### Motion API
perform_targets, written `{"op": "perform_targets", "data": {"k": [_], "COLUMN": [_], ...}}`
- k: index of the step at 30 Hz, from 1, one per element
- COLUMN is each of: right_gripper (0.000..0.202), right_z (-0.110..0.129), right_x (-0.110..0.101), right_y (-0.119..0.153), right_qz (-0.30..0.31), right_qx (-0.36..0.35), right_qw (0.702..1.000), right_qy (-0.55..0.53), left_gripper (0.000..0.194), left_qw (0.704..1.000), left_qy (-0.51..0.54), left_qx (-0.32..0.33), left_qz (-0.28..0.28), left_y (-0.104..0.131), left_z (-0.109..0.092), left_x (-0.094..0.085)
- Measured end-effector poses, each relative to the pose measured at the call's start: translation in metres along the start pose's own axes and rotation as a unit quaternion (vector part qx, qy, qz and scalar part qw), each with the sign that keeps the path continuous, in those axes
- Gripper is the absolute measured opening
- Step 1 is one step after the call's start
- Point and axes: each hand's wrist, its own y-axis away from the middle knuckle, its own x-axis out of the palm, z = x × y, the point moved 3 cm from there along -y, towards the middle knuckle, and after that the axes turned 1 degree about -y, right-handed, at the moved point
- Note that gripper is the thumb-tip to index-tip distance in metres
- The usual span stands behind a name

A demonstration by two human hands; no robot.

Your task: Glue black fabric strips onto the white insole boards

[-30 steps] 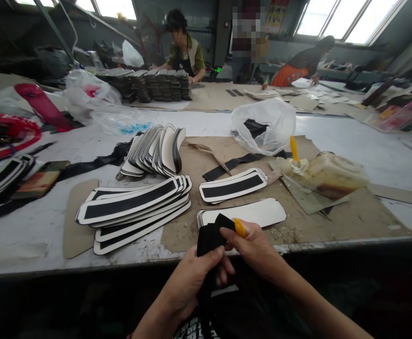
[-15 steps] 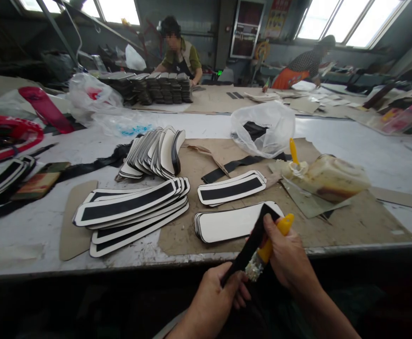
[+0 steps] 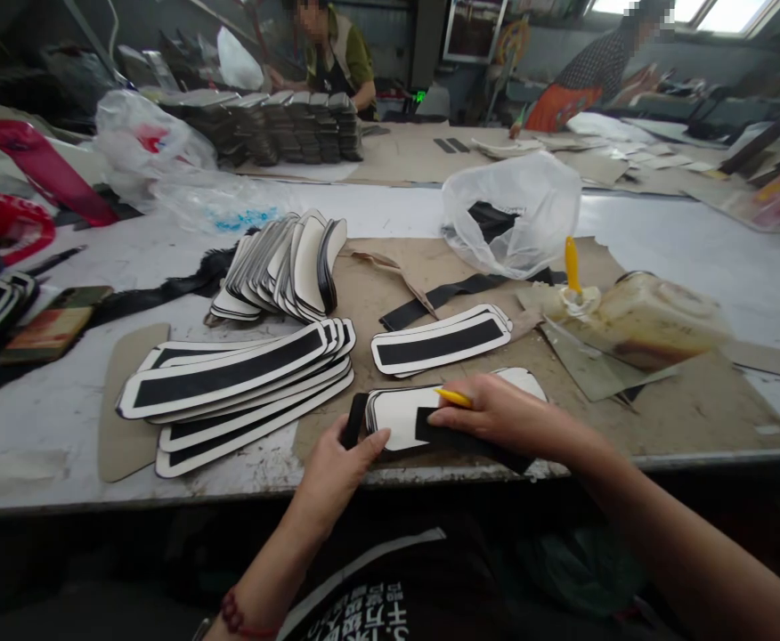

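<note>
In the head view, my left hand [image 3: 337, 463] is closed round a short black strip [image 3: 355, 421] at the left end of a stack of white panels [image 3: 396, 408]; its thumb rests by the stack's near corner. Over that stack, my right hand [image 3: 510, 409] is closed on a brush [image 3: 455, 397], whose yellow handle end pokes out while its bristles are hidden. A second black strip [image 3: 430, 427] lies across the panels beneath the right hand, with the fingertips on it. Just behind are panels with black strips on them [image 3: 443, 345].
At left are piled black-striped panels [image 3: 230, 383] and a fanned stack of white pieces [image 3: 303, 267]. A plastic glue container [image 3: 670, 316] with another yellow-handled brush [image 3: 571, 264] lies at right, near a white plastic bag [image 3: 543, 214]. Two people work across the table.
Both hands have moved from the table's front edge onto the white stack, the left one going leftward. The brush has turned, its bristles now out of sight. The view has tilted down.
</note>
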Motion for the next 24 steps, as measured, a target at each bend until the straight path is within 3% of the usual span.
{"op": "perform_targets", "data": {"k": [4,8,24], "right_gripper": [0.025,0.023,0.032], "right_z": [0.006,0.004,0.005], "right_x": [0.021,0.034,0.040], "right_y": [-0.042,-0.062,-0.069], "right_qz": [0.093,0.123,0.121], "right_qx": [-0.013,0.002,0.007], "right_qw": [0.995,0.989,0.976], "right_qy": [0.033,0.078,0.180], "left_gripper": [0.034,0.034,0.038], "left_qw": [0.998,0.996,0.992], "left_qy": [0.002,0.017,0.028], "left_qx": [-0.043,-0.066,-0.103], "left_qz": [0.038,0.055,0.070], "left_y": [-0.010,-0.014,-0.018], "left_z": [0.002,0.007,0.006], "left_x": [0.003,0.000,0.001]}}
